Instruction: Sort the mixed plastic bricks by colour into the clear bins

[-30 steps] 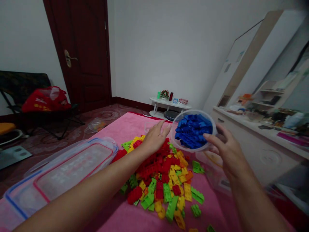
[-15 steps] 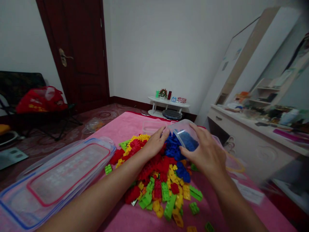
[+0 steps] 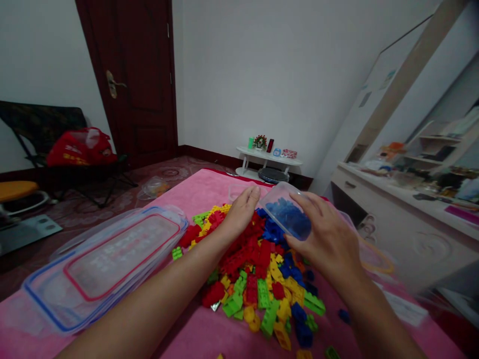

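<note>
My right hand [image 3: 325,234] grips a clear plastic container [image 3: 271,202], tilted over the pile, with blue building blocks [image 3: 290,215] inside it. Just left of the container's rim is my left hand [image 3: 243,209], its fingers stretched out and nothing visible in it; its far side is hidden. Beneath both hands spreads a heap of red blocks [image 3: 243,249], yellow blocks [image 3: 276,271] and green blocks [image 3: 269,319]. More blue blocks [image 3: 303,329] lie at the heap's right front, and others sit under the container.
Stacked clear lids [image 3: 123,259] with red and blue seals lie on the pink cloth [image 3: 187,187] at left. Another clear container [image 3: 235,190] stands behind my left hand. Right of my right arm are a yellow-rimmed clear lid [image 3: 377,257] and a white paper [image 3: 404,305].
More blue blocks now lie scattered down the heap's right front side. The container in my right hand has lifted slightly, and the view has swung a little to the left.
</note>
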{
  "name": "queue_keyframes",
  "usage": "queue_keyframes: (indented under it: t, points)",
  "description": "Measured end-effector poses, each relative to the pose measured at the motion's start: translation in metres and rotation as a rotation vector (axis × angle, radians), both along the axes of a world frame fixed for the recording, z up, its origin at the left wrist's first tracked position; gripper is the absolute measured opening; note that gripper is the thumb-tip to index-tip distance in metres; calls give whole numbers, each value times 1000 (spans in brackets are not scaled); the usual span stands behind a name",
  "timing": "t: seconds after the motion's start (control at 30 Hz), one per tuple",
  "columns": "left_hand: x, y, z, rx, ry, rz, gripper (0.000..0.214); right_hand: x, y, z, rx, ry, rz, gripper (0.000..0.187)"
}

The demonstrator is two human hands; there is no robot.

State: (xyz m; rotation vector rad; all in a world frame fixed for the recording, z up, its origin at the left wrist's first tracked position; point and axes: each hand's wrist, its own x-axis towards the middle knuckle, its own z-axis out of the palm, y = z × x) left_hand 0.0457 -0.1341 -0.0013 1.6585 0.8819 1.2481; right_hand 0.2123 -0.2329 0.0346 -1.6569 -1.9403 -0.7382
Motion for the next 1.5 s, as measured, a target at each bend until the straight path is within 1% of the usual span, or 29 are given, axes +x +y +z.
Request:
queue_keyframes:
  t: [0.17,0.27,0.3,0.37,0.5,0.57,0.63,0.7,0.77,0.8,0.9,0.97,1.03,1.1,1.13,1.2,1.23,1.3,1.37,1.43,1.5]
  points:
    - [-4,0,7,73,-73,32,47,-3,-9,13,29,-16,59,66]
    - [-5,2,8,33,-115,7,43,-4,-13,19,61,10,64,66]
    - [-5,4,7,22,-127,-1,44,-5,-14,20,73,23,66,67]
    - [-4,7,4,19,-134,-30,53,-5,-15,22,98,53,84,70]
    - [-2,10,-1,67,-102,-100,68,-7,-18,23,131,100,146,73]
    - [-4,10,0,120,-105,-129,70,-9,-20,23,143,105,173,71]
    - [-8,10,3,189,-114,-131,65,-10,-22,24,158,105,211,69]
    - [-14,11,8,279,-104,-72,49,-12,-23,25,165,111,261,68]
    - [-21,13,14,372,-77,32,33,-12,-22,25,165,133,314,70]
    - [-24,15,18,410,-68,85,30,-12,-21,25,165,152,331,72]
    - [-38,27,32,485,-9,219,28,-10,-18,25,195,208,333,81]
    - [-51,43,42,498,75,305,29,-6,-17,26,241,270,310,83]
    - [-68,64,48,441,138,405,31,-1,-18,28,271,363,288,80]
    - [-88,88,50,301,188,500,33,3,-20,30,277,458,263,74]
    - [-98,99,48,214,225,539,33,4,-21,31,276,491,252,70]
    - [-117,119,40,-40,328,609,28,5,-22,31,290,516,238,63]
    - [-126,127,35,-110,364,627,25,5,-22,31,294,516,236,61]
    - [-141,139,22,-228,418,654,18,4,-22,29,281,508,238,58]
    - [-151,145,9,-331,454,667,12,3,-21,28,262,502,243,56]
    - [-155,147,-2,-421,472,667,8,2,-21,27,255,496,254,53]
    - [-153,148,-9,-487,477,656,6,2,-21,27,265,488,268,49]
